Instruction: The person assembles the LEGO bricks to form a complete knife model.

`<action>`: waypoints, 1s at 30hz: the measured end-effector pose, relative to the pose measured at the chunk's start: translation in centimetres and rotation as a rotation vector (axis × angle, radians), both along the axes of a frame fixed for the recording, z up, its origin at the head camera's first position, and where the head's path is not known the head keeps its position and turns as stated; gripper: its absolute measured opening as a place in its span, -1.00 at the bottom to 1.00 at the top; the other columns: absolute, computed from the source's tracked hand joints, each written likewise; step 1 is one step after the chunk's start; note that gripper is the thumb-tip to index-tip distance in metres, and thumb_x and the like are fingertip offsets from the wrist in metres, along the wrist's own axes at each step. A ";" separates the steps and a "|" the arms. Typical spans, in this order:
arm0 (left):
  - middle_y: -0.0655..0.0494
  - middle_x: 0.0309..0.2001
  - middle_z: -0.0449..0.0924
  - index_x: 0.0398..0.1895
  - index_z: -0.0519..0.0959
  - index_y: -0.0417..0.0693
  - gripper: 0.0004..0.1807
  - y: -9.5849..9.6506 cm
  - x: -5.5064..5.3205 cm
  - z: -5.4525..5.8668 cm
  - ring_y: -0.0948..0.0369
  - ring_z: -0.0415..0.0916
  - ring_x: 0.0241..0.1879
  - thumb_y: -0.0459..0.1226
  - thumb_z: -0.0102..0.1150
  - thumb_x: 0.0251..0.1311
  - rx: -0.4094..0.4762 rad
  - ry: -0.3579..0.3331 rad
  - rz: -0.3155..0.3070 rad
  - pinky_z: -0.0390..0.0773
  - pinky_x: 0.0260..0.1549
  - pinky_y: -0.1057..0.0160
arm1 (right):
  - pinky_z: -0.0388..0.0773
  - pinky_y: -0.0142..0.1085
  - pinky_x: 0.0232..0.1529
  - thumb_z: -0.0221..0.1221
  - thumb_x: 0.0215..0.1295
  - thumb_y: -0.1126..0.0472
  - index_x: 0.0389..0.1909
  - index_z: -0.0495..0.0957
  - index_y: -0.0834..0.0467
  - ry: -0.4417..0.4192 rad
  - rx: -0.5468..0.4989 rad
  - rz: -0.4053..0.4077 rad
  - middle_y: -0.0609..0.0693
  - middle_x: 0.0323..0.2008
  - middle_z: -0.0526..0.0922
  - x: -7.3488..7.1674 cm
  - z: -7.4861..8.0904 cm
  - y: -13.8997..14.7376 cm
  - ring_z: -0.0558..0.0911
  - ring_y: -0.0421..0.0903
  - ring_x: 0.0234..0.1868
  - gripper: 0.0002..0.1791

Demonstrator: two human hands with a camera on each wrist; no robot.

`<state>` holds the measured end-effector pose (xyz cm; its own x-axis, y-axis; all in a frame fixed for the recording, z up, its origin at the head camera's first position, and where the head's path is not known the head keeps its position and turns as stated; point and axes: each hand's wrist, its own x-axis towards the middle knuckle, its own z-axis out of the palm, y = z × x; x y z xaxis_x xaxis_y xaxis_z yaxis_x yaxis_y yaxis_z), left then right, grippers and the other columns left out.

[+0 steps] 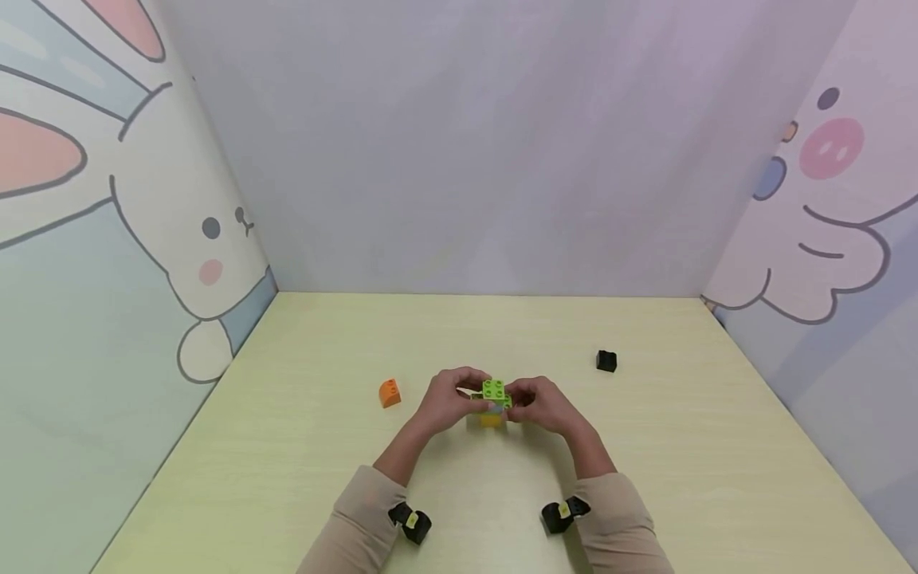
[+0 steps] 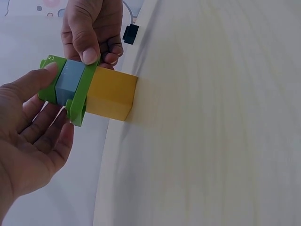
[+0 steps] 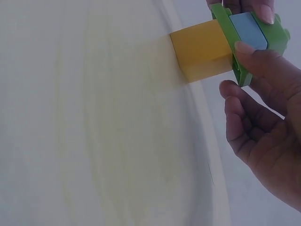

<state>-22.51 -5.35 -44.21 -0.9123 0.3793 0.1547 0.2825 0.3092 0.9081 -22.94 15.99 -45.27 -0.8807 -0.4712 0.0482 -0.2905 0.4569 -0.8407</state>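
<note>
A small stack of toy building bricks stands upright on the table between both hands. At its base is a yellow block [image 2: 112,93]; above it come a wider green plate [image 2: 83,94], a blue-grey brick [image 3: 248,31] and a green brick [image 1: 492,390] with studs on top. My left hand [image 1: 448,402] grips the upper part, thumb on the top green brick and fingers on the far side. From the right, my right hand [image 1: 548,405] pinches the stack at the green plate, its thumb reaching onto the blue-grey brick; the other fingers are loosely bent below.
An orange curved brick [image 1: 390,393] lies on the table [image 1: 323,335] left of the hands. A black brick [image 1: 606,361] sits farther back on the right. Fabric walls with cartoon animals, such as a rabbit [image 1: 208,263], enclose the table's back and sides.
</note>
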 end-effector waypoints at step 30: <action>0.25 -0.27 0.59 -0.15 0.63 0.01 -0.67 -0.2 -0.2 0.5 0.16 0.49 -0.22 -0.24 0.42 -0.06 -0.240 0.130 -0.002 0.47 -0.33 0.24 | 0.44 -0.27 -0.39 0.34 0.05 0.32 -0.15 0.59 0.27 0.004 -0.009 -0.005 -0.05 -0.43 0.53 -0.1 -0.4 -0.1 0.46 -0.08 -0.39 -0.70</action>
<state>-22.72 -5.55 -43.68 -0.8900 0.4208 0.1757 0.3926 0.5109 0.7648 -23.08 15.86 -45.72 -0.8830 -0.4660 0.0561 -0.2916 0.4511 -0.8435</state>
